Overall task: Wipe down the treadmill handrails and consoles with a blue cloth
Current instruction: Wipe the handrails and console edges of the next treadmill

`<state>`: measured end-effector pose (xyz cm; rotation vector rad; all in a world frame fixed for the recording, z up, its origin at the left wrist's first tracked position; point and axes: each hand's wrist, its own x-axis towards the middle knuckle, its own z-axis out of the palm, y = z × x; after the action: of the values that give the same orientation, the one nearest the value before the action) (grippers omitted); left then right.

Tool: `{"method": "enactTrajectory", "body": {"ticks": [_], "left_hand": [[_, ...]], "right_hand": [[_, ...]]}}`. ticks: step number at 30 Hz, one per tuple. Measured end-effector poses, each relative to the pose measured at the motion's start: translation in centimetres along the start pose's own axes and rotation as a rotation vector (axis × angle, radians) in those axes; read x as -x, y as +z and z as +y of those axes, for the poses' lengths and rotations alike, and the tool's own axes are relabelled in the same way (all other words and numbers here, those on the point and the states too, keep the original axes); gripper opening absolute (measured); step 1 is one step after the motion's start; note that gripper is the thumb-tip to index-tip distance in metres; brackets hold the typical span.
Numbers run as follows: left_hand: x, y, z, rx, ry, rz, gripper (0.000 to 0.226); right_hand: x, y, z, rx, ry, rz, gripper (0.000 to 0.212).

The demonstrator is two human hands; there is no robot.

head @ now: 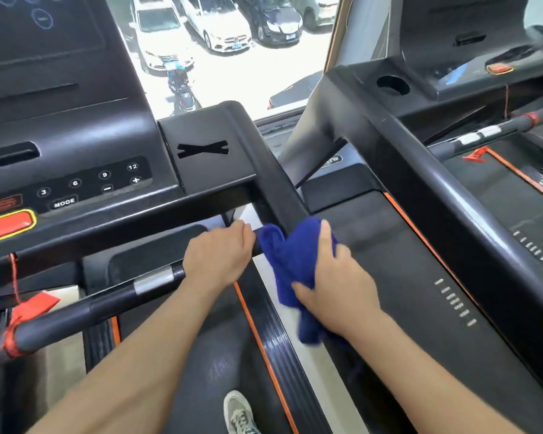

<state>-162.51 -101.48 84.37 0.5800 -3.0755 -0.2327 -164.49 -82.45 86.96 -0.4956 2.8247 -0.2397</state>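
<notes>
A blue cloth [290,261], judged soft, light and best bunched in the palm, is gripped by the right hand [337,286] and pressed round the treadmill's side handrail [273,183], while the front bar [107,303] is clasped by the left hand [220,256].

An open gap lies between the side handrail [273,183] and the neighbouring treadmill's handrail [452,211]; the console [76,136] blocks ahead.

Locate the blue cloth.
Head view, below centre: the blue cloth is held by the right hand against the near treadmill's right handrail, beside the left hand gripping the front bar.
</notes>
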Motion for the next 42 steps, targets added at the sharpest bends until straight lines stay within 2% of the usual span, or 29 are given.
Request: {"method": "enactTrajectory", "body": {"ticks": [4, 8, 12, 15, 21, 23, 28, 31, 36, 39, 42], "left_hand": [[0.0, 0.1, 0.4, -0.069, -0.008, -0.024, 0.041], [-0.3, 1.0, 0.4, -0.125, -0.035, 0.003, 0.049], [-0.6, 1.3, 0.4, -0.110, -0.069, 0.057, 0.052], [-0.6, 1.2, 0.5, -0.106, -0.073, 0.053, 0.052], [-0.5, 1.4, 0.2, -0.131, -0.010, 0.118, 0.050], [-0.4, 1.5, 0.3, -0.160, 0.009, 0.128, 0.048], [-0.5, 1.7, -0.1, -0.159, 0.039, 0.102, 0.045], [-0.2, 1.3, 0.0, -0.195, 0.081, 0.097, 0.041], [0.0, 1.0, 0.0, -0.125, 0.076, 0.092, 0.044], [0.4, 0.7, -0.3, -0.267, 0.215, 0.052, 0.019], [0.3, 0.8, -0.8, -0.351, 0.232, 0.020, 0.020]], "right_hand": [[0.6, 0.0, 0.6, 0.118, 0.033, -0.023, 0.105], [-6.3, 0.0, -1.7, -0.108, 0.018, -0.045, 0.106], [-9.0, -0.1, -2.7, -0.144, -0.037, -0.055, 0.117], [-6.2, 0.2, -1.3, -0.133, -0.062, -0.044, 0.115], [6.2, 0.3, 4.0, -0.093, -0.002, -0.108, 0.110], [5.4, 0.1, 3.7, -0.031, 0.031, -0.130, 0.107], [-4.0, 0.5, -0.8, -0.112, 0.068, -0.034, 0.104], [-6.3, 0.5, -3.0, -0.088, 0.051, 0.059, 0.102], [1.6, 2.0, -0.4, 0.170, 0.081, 0.122, 0.110], [7.2, 1.9, 1.5, 0.194, 0.184, 0.038, 0.109], [5.8, 1.7, 0.7, 0.169, 0.262, 0.030, 0.107]]}}
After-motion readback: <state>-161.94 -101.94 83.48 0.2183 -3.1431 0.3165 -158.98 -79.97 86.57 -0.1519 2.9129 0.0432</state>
